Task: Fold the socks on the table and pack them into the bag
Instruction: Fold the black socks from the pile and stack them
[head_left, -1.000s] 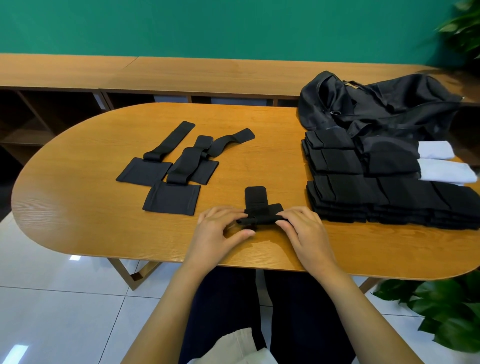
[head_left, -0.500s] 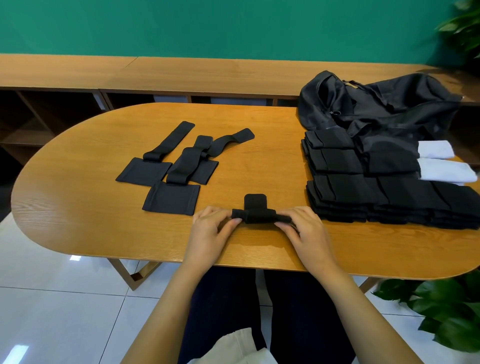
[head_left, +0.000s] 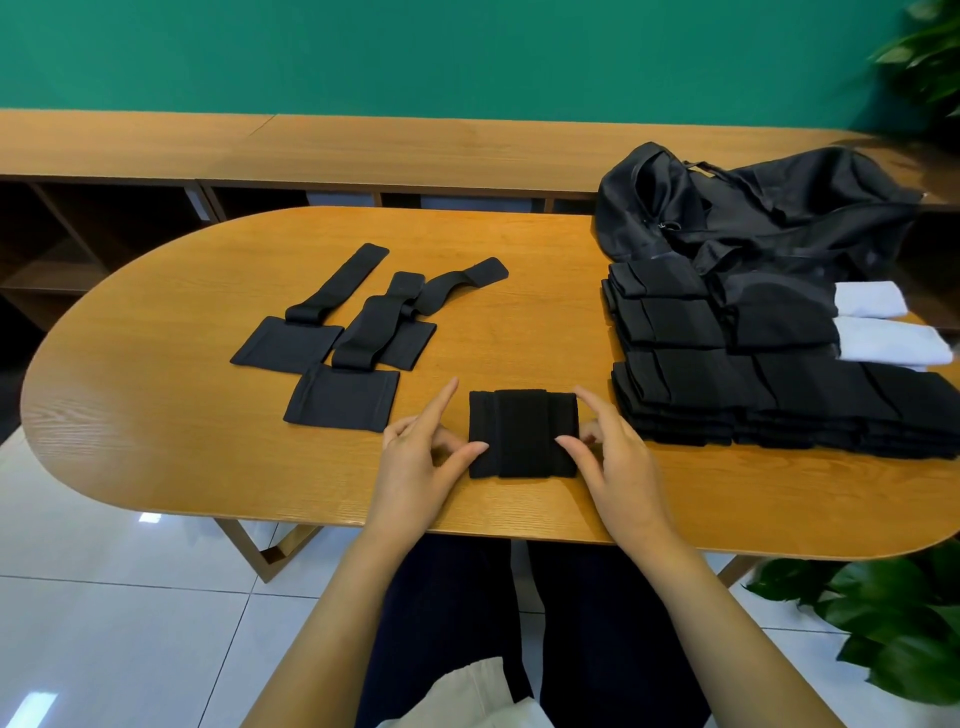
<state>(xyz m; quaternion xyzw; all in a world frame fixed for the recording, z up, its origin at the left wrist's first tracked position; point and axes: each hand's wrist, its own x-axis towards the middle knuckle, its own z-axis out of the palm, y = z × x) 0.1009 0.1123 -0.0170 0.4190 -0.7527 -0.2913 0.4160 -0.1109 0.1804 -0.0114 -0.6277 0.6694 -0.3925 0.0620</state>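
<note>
A black sock folded into a flat square (head_left: 522, 432) lies near the front edge of the oval wooden table (head_left: 156, 457). My left hand (head_left: 423, 457) pinches its left edge with thumb and fingers. My right hand (head_left: 615, 457) holds its right edge the same way. Three unfolded black socks (head_left: 343, 332) lie spread out to the left and behind. Several folded black socks (head_left: 727, 379) are stacked at the right. The black bag (head_left: 753, 213) slumps at the back right, its opening not clearly visible.
Two white rolled items (head_left: 878, 327) lie beside the stack at the far right. A long wooden shelf unit (head_left: 363, 150) runs behind the table under a green wall. Green plants (head_left: 883, 623) stand at the lower right and upper right.
The sock was a narrow bundle with a strip sticking out behind. It now lies flat as a folded square, and both hands have moved apart to its side edges.
</note>
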